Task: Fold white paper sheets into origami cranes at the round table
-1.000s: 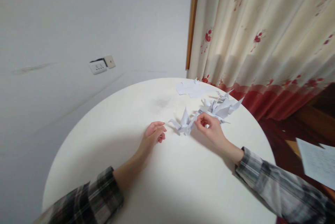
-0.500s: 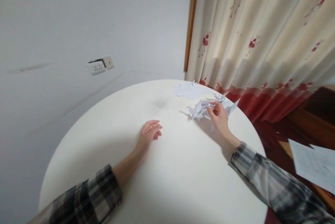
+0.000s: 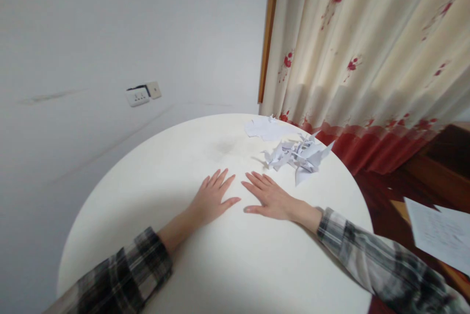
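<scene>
My left hand [image 3: 211, 200] lies palm down on the white round table [image 3: 220, 270], its fingers spread and holding nothing. Facing it, my right hand [image 3: 270, 199] also rests flat with fingers apart and nothing in it. A small gap separates the two hands. Beyond my right hand sits a pile of folded white paper pieces [image 3: 299, 155], pointed and overlapping; I cannot tell what each one is. Behind that pile, flat white paper sheets [image 3: 266, 129] lie close to the table's far edge, with a small folded piece at their back.
A white wall with a socket [image 3: 138, 97] stands behind the table on the left. Cream curtains with red flowers [image 3: 352, 64] hang at the right. Below the table's right side, written paper sheets [image 3: 436, 230] lie on a brownish surface.
My right hand has left the paper pile and come down toward the middle of the table, its fingers now spread. My left hand has turned palm down and opened flat.
</scene>
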A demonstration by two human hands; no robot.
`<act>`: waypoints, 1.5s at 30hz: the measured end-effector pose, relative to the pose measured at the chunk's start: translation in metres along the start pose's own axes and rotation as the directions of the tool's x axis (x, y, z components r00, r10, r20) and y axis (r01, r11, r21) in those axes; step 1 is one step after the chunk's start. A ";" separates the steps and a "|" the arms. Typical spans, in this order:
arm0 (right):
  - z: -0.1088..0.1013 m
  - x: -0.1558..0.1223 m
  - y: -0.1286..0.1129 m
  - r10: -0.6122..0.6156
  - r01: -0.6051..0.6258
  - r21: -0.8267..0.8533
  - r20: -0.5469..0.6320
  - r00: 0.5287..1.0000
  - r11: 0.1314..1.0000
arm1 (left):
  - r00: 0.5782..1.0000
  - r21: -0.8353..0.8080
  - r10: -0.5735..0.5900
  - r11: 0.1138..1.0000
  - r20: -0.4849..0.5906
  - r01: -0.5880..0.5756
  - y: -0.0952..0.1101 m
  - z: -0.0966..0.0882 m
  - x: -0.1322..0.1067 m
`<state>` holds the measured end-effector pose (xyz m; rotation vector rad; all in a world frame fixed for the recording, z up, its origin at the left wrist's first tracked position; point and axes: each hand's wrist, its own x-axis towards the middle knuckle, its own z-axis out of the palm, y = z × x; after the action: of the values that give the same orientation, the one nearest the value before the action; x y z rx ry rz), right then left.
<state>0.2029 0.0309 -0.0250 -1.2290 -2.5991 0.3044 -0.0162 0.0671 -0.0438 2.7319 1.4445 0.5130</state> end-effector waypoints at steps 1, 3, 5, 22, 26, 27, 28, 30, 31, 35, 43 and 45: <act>0.001 0.001 0.000 0.023 -0.022 -0.019 0.049 0.999 1.000 | 0.999 0.055 0.002 0.998 0.046 -0.005 0.001 0.001 -0.002; 0.001 0.003 0.001 0.046 -0.042 -0.040 0.086 0.995 0.998 | 0.995 0.126 0.005 0.992 0.097 -0.017 0.002 0.000 -0.004; 0.000 0.002 0.000 0.050 -0.047 -0.048 0.084 0.995 0.998 | 0.994 0.163 0.000 0.987 0.107 -0.017 0.002 -0.002 -0.005; -0.002 0.006 -0.005 0.057 -0.055 -0.047 0.061 0.997 0.997 | 0.993 0.168 0.006 0.985 0.119 -0.026 0.001 -0.010 -0.007; -0.004 0.007 -0.005 0.059 -0.057 -0.040 0.061 0.996 0.998 | 0.992 0.171 0.006 0.985 0.124 -0.027 0.001 -0.012 -0.005; -0.005 0.007 -0.005 0.059 -0.057 -0.037 0.062 0.996 0.998 | 0.993 0.173 0.005 0.985 0.121 -0.026 0.001 -0.012 -0.004; -0.005 0.007 -0.004 0.058 -0.056 -0.035 0.063 0.996 0.998 | 0.993 0.174 0.006 0.984 0.118 -0.027 0.001 -0.011 -0.004; -0.006 0.007 -0.003 0.053 -0.051 -0.032 0.062 0.997 0.998 | 0.993 0.176 0.010 0.984 0.115 -0.030 0.000 -0.010 -0.003; -0.006 0.008 -0.003 0.051 -0.049 -0.031 0.063 0.997 0.998 | 0.993 0.176 0.011 0.984 0.115 -0.032 0.000 -0.010 -0.002; -0.004 0.008 -0.001 0.053 -0.051 -0.036 0.062 0.997 0.998 | 0.993 0.175 0.009 0.984 0.114 -0.029 -0.001 -0.008 -0.002; -0.005 0.007 -0.003 0.055 -0.052 -0.035 0.064 0.996 0.998 | 0.996 0.163 0.030 0.986 0.090 -0.044 -0.001 -0.008 -0.004; -0.004 0.006 -0.003 0.053 -0.051 -0.038 0.060 0.997 0.998 | 0.996 0.157 0.037 0.986 0.076 -0.048 -0.002 -0.007 -0.005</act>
<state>0.1982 0.0341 -0.0190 -1.3217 -2.6380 0.3100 -0.0222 0.0633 -0.0388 2.8747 1.4739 0.3081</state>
